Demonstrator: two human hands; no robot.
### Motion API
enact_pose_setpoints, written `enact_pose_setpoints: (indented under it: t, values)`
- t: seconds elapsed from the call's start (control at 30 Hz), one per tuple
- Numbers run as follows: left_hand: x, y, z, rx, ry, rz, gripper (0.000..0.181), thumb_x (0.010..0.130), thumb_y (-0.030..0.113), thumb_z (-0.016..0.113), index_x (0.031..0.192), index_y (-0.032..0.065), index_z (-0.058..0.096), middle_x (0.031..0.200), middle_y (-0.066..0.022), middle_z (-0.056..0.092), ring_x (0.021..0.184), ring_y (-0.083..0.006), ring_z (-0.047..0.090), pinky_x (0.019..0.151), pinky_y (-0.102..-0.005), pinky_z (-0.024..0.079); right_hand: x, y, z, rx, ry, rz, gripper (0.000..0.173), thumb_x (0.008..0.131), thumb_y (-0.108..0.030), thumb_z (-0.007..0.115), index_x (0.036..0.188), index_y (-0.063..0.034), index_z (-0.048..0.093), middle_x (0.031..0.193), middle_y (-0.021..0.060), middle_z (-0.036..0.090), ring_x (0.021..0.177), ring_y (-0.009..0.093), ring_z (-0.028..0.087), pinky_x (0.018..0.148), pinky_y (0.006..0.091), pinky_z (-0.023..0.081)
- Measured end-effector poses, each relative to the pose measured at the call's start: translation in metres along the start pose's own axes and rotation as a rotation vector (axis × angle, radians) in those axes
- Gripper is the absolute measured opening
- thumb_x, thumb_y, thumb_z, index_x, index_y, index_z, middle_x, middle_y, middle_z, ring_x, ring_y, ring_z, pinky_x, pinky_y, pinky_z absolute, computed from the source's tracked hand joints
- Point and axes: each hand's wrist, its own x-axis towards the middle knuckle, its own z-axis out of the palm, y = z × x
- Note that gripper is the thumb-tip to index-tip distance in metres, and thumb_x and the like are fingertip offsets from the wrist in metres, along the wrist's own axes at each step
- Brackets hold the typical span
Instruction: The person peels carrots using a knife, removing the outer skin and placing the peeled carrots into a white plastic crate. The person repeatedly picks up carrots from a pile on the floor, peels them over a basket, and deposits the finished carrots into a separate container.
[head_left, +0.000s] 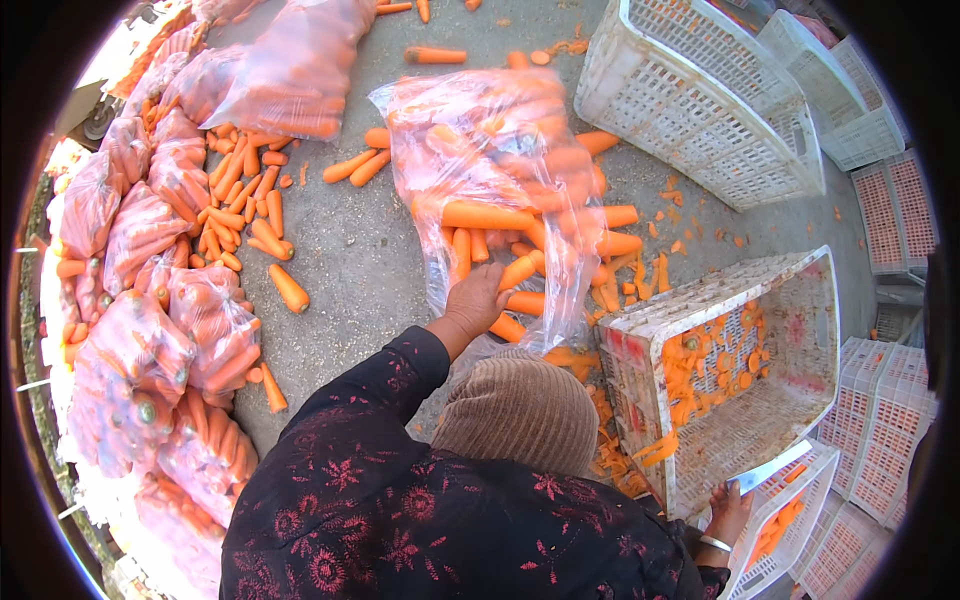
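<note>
Neither of my hands is in view. Directly before me a person in a ribbed brown knit hat (517, 416) and a dark flower-patterned jacket (420, 517) bends forward, seen from behind and above. That person's left hand (478, 300) is at a carrot (519, 271) by the mouth of a clear plastic bag (480, 142) full of carrots. The person's right hand (727, 514), with a bangle at the wrist, holds a broad-bladed knife (771, 465) low on the right. Part of that arm is hidden behind the body.
A tipped white plastic crate (795, 330) holds carrot scraps. Another crate (697, 112) stands beyond it, and carrot pieces lie in a lower crate (814, 517). Stacked crates (874, 412) line the right. Bagged carrots (135, 375) and loose carrots (232, 187) lie left on the concrete floor (352, 255).
</note>
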Motion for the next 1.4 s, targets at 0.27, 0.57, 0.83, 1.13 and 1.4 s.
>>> enact_pose_setpoints:
  t: [0.27, 0.57, 0.83, 1.13, 1.4]
  values:
    - [-0.030, -0.019, -0.102, -1.024, -0.399, -0.573, 0.032, 0.073, 0.011, 0.064, 0.099, 0.0033, 0.045, 0.069, -0.0090, 0.059, 0.054, -0.0135, 0.057, 0.038, -0.0202, 0.037, -0.002, -0.001, 0.007, 0.065, -0.056, -0.048, 0.014, 0.085, -0.021, 0.054, 0.092, -0.0101, 0.048, 0.072, 0.0020, 0.057, 0.057, 0.009, 0.055, 0.052, 0.0192, 0.043]
    - [0.002, -0.117, -0.204, -0.978, 0.718, -0.536, 0.023, 0.083, 0.011, 0.052, 0.101, 0.0025, 0.041, 0.083, -0.0094, 0.056, 0.069, -0.0166, 0.058, 0.055, -0.0251, 0.048, -0.005, 0.001, 0.005, 0.052, -0.093, -0.087, 0.015, 0.085, -0.020, 0.053, 0.093, -0.0085, 0.047, 0.071, 0.0029, 0.056, 0.057, 0.010, 0.055, 0.051, 0.0196, 0.043]
    - [0.026, -0.014, -0.010, 0.317, 0.039, 0.209, 0.025, 0.071, 0.008, 0.053, 0.095, 0.0034, 0.051, 0.093, -0.0114, 0.054, 0.088, -0.0262, 0.052, 0.077, -0.0374, 0.040, -0.007, 0.003, 0.000, 0.036, -0.050, -0.025, 0.015, 0.086, -0.020, 0.053, 0.094, -0.0090, 0.047, 0.072, 0.0023, 0.057, 0.056, 0.009, 0.054, 0.050, 0.0188, 0.043]
    - [0.050, -0.047, 0.013, 0.724, 0.244, 0.430, 0.029, 0.070, 0.013, 0.051, 0.097, 0.0036, 0.054, 0.109, -0.0133, 0.048, 0.106, -0.0296, 0.040, 0.090, -0.0424, 0.028, 0.001, 0.009, -0.004, 0.030, -0.018, 0.016, 0.016, 0.084, -0.020, 0.055, 0.094, -0.0102, 0.047, 0.072, 0.0020, 0.057, 0.056, 0.009, 0.055, 0.050, 0.0198, 0.044]
    - [-0.031, -0.086, -0.040, 0.817, 0.076, 0.536, 0.024, 0.073, 0.012, 0.050, 0.097, 0.0077, 0.054, 0.119, -0.0071, 0.046, 0.093, -0.0276, 0.049, 0.086, -0.0436, 0.036, -0.002, 0.006, -0.002, 0.038, -0.043, -0.004, 0.018, 0.084, -0.021, 0.056, 0.096, -0.0104, 0.048, 0.072, 0.0019, 0.057, 0.056, 0.009, 0.054, 0.051, 0.0195, 0.043]
